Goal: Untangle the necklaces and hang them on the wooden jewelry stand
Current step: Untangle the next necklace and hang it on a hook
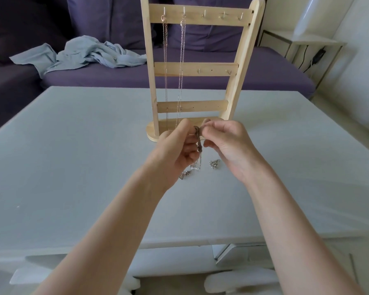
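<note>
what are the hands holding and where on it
Both hands, left and right, pinch a tangled necklace at its top, near the knot; its lower end hangs toward the table.

Two bare forearms are showing here, no sleeves reaching into view on either one. The left hand (176, 149) is wearing no ring, no watch, no glove. The right hand (227, 143) is going bare too, wrist uncovered, no bracelet showing. Nails are looking short and unpainted where they are showing.
</note>
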### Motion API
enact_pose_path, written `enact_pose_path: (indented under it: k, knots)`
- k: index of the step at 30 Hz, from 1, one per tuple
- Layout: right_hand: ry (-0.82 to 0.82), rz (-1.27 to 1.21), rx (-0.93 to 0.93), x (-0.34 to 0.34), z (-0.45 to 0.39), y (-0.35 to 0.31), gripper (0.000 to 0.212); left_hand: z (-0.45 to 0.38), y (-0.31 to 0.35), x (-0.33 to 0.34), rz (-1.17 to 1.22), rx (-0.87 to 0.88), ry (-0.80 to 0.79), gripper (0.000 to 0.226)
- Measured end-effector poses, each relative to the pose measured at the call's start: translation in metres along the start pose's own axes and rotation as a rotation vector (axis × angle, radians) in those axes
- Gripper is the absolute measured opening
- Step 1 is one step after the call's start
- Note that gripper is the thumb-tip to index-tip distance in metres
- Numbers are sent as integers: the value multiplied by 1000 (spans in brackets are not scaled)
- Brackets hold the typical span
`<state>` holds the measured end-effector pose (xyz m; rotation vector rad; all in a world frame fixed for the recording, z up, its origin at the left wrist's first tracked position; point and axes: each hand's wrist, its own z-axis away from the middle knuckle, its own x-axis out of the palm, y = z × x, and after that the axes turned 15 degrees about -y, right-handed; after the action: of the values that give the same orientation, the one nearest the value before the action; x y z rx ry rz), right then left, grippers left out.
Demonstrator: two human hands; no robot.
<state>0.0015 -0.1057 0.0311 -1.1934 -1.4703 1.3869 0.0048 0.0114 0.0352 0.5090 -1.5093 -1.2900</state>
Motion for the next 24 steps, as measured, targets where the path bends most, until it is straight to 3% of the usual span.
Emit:
enact_pose_path:
  k: [2,4,7,10,14,16,18,22,24]
  knots:
    - [-30,32,15,1,1,0,19,2,-2,-3,-235,18,19,38]
    - [-43,70,25,0,1,2,19,5,-1,-6,-420,12,14,32]
    - [-30,46,22,-1,0,5,26,6,-1,-10,-506,-5,-47,26]
    - [-8,-13,21,1,-1,4,20,5,-2,-8,-446,-6,-68,21]
    - [63,-197,13,3,-3,-1,20,3,3,-3,64,50,-113,19]
    - [84,-283,12,8,-3,-4,18,2,5,0,208,84,-154,22]
    - [95,-327,27,9,-4,-4,19,3,6,3,203,98,-195,24]
    - [153,-391,82,11,-5,-6,44,5,3,1,-41,91,-286,29]
    - [224,-451,110,11,-6,-5,36,5,1,-2,-198,58,-260,32]
